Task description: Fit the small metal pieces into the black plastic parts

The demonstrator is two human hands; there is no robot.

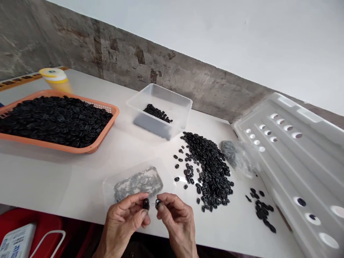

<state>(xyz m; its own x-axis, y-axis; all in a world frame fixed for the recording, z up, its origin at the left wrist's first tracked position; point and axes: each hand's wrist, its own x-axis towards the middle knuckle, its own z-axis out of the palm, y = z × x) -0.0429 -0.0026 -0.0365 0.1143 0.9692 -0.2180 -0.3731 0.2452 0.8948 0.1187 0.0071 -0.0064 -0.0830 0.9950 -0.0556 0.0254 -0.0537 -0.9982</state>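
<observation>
At the desk [80,179]'s near edge: one black piece [145,204] pinched in your left hand [125,219]; second piece [158,204], thin metal beside it, pinched in your right hand [178,219]; the two apart. Finished count: cannot tell. Apparently left: large black heap [212,168], metal parts [139,182].

Head view, single: faces forward and down over table [61,179], tilted. Near: left hand [122,218] and right hand [178,218], lower centre. Far: wall [120,55] across upper frame.
</observation>
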